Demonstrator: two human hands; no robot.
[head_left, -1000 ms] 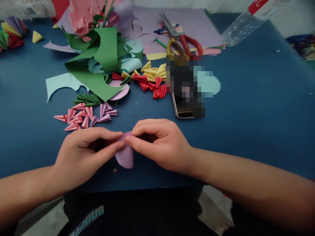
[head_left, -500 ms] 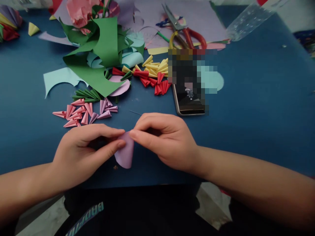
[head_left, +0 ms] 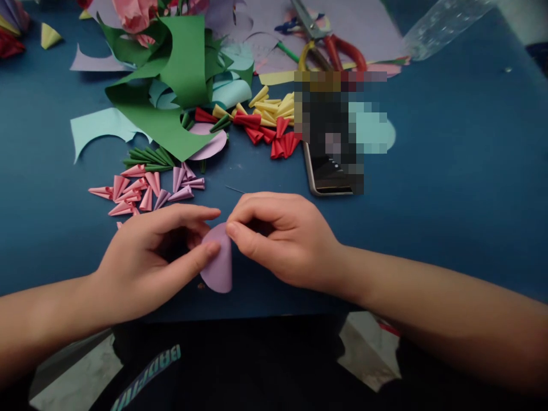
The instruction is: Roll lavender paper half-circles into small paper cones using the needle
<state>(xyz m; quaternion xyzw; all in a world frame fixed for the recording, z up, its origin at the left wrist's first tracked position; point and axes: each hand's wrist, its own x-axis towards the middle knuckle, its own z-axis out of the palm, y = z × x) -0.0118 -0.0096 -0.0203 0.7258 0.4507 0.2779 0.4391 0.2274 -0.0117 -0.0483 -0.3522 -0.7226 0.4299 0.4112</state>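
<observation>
A light purple piece of paper (head_left: 220,268), its edge rounded and its right side curling over, hangs between my hands close to the table's front edge. My right hand (head_left: 280,240) pinches its top corner between thumb and index finger. The thumb of my left hand (head_left: 158,245) presses on the paper's left part, with the index finger raised off it and other fingers partly hidden behind. Just beyond my right hand shows a thin needle-like line (head_left: 234,189). Small rolled cones lie past my left hand: pink cones (head_left: 137,185), purple cones (head_left: 182,194) and dark green cones (head_left: 149,157).
Red cones (head_left: 285,147) and yellow cones (head_left: 278,106) lie farther back, beside a phone (head_left: 331,185) that is partly pixelated. Scissors (head_left: 317,34) rest behind. Green paper scraps (head_left: 188,63) and a light blue scrap (head_left: 107,125) spread at left. A clear plastic piece (head_left: 445,28) sits back right.
My left index finger has lifted away from the paper, showing more of its rounded top. My right hand still pinches the corner. The view has shifted slightly.
</observation>
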